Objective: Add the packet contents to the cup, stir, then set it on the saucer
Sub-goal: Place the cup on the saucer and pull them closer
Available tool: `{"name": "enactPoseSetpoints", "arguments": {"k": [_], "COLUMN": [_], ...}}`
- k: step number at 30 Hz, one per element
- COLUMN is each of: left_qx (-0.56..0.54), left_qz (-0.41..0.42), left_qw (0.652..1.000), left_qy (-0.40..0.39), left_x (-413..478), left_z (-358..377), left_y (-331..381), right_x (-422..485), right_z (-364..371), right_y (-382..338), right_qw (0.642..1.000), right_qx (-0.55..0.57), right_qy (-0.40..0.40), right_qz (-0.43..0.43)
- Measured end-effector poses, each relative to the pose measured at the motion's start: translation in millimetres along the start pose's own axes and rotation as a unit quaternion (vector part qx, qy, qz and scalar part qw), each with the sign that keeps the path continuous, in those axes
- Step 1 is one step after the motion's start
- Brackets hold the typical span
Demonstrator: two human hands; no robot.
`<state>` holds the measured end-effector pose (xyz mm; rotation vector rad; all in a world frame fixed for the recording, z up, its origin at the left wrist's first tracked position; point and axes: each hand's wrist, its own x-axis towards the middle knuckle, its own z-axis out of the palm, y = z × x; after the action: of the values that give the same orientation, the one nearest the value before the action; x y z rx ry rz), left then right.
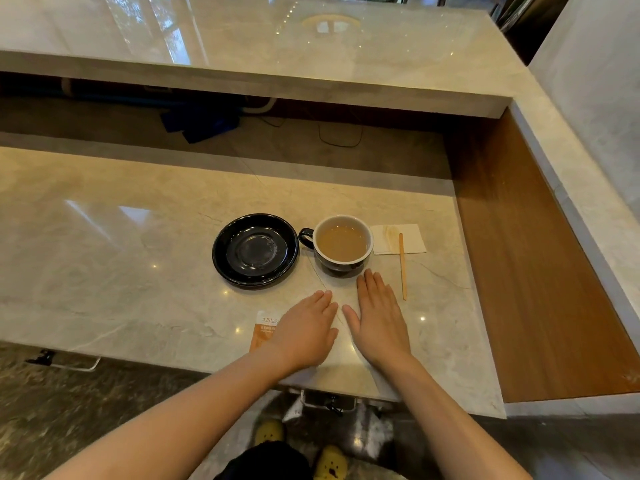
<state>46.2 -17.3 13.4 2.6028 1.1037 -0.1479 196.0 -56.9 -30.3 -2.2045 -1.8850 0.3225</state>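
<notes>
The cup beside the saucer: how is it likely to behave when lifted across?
The cup looks ceramic, so probably rigid and breakable. The milky liquid sits close to its rim, so it is likely heavy for its size and apt to slop if tilted. Its handle faces the saucer, which may suit a steady grip.

Counter [104, 258] left of saucer [255, 250] lies open; cup [343, 244] and stirrer [402, 266] crowd the right — narrow gaps.
</notes>
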Motion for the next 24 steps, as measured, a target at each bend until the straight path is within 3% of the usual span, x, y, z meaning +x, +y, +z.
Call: {"name": "enactPoseSetpoints", "arguments": {"k": [4,7,9,13,19,24], "left_qx": [-0.122,-0.142,-0.141,-0.137,-0.118,-0.147], "left_qz": [-0.023,-0.05,-0.063,-0.07,-0.014,0.02], "left_qw": [0.989,0.972,0.967,0.975,0.993,0.989], "left_qy": [0.083,0.179,0.204,0.16,0.025,-0.005], "left_x": [4.2,12.9,25.2,54.0,85.6,95.9], "left_z": [-29.6,-57.2,-72.7,-85.1,-87.7,-89.3], "left_y": [-15.1,-37.6,-51.4,-73.4,-86.5,-96.5], "right_x": [-1.9,-2.7,-3.3,-4.2,-3.1,-3.2], "right_z": [2.7,1.4,0.2,-1.1,-4.4,-4.9], "right_y": [5.9,3.4,2.8,2.0,-0.5,-1.1], "right_qw": [0.999,1.0,1.0,1.0,1.0,0.999], "right_qx": [-0.027,-0.019,-0.019,-0.021,-0.024,-0.037], "right_qy": [-0.019,-0.01,-0.001,0.003,0.003,0.002], "right_qz": [-0.006,-0.002,-0.001,0.001,0.003,0.01]}}
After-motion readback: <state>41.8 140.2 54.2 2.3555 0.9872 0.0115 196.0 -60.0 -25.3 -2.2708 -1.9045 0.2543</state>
